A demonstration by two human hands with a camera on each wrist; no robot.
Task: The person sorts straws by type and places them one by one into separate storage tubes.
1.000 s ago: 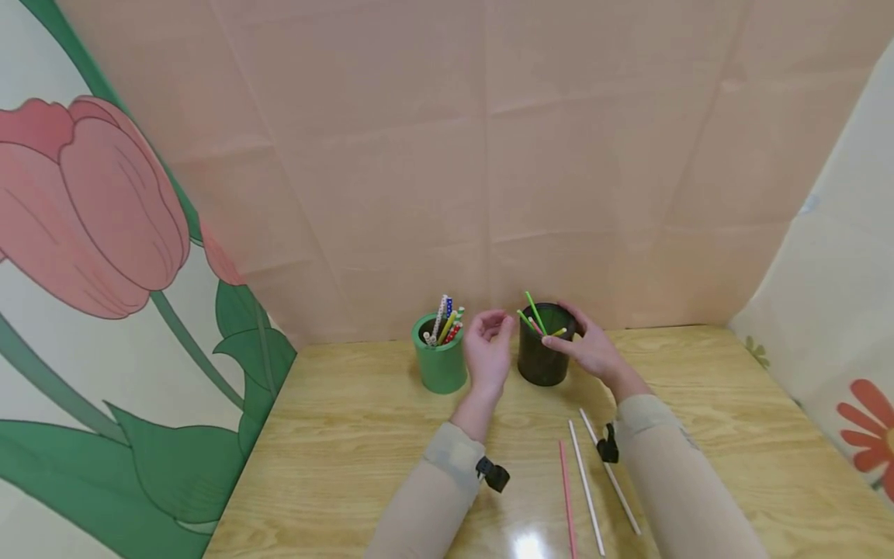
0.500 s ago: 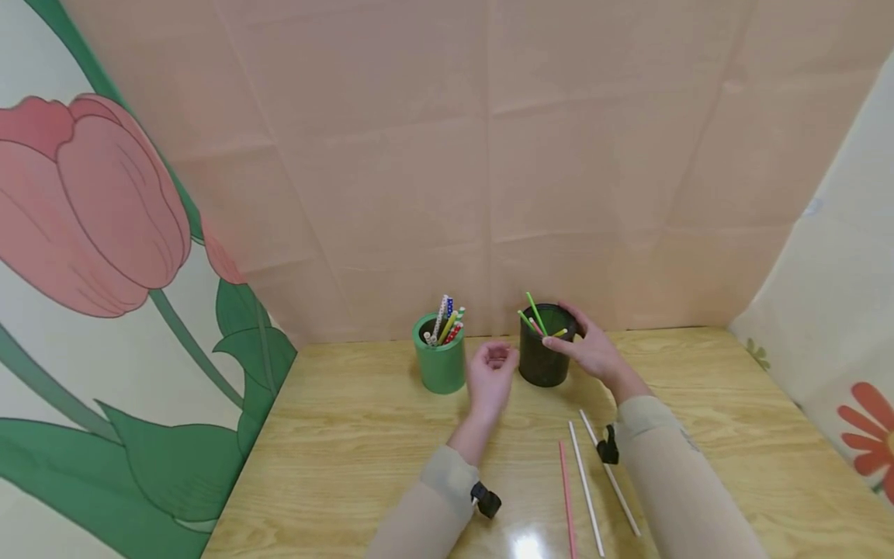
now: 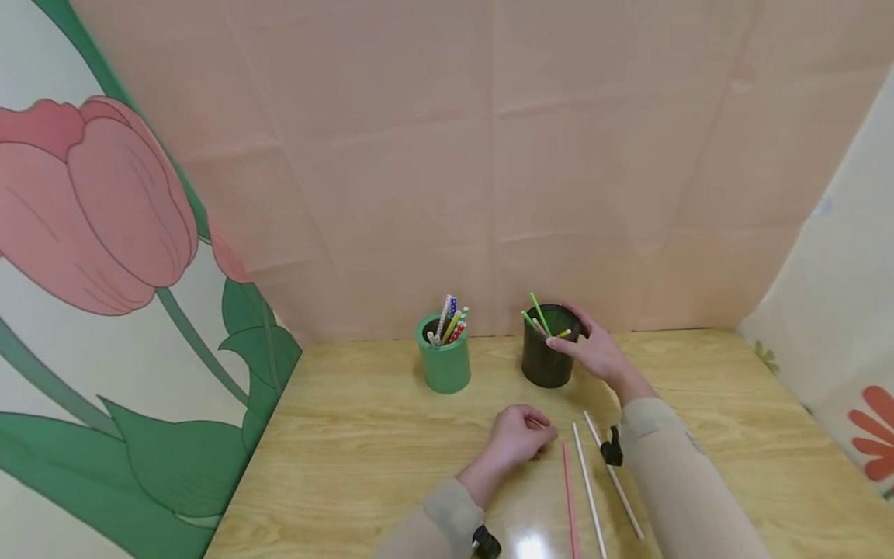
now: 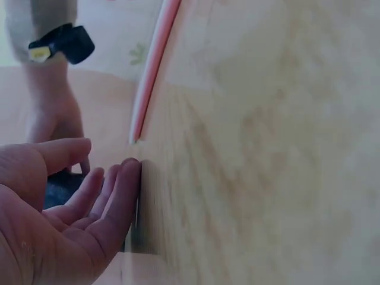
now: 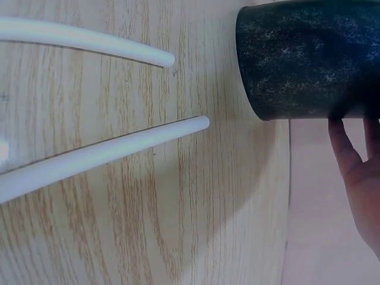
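My left hand (image 3: 520,436) is low over the table, its fingertips near the far end of a pink straw (image 3: 569,501). In the left wrist view its fingers are loosely bent with nothing between them and the thumb; whether they touch the table I cannot tell. My right hand (image 3: 597,353) grips the rim of a black cup (image 3: 545,369), thumb at the front and fingers round the far right side. Green, pink and yellow straws lean inside that cup. Two white straws (image 3: 589,489) (image 5: 107,151) lie on the wood beside the pink one, under the right forearm's left side.
To the left of the black cup stands a green cup (image 3: 447,373) holding several patterned straws (image 3: 447,322), dotted and striped. Pink cloth (image 3: 391,194) hangs behind the wood-grain table (image 3: 349,450). Walls with painted flowers (image 3: 126,210) rise at both sides.
My left hand has come down from between the two cups toward the near side and right, to the pink straw's end. The right hand keeps its hold on the black cup.
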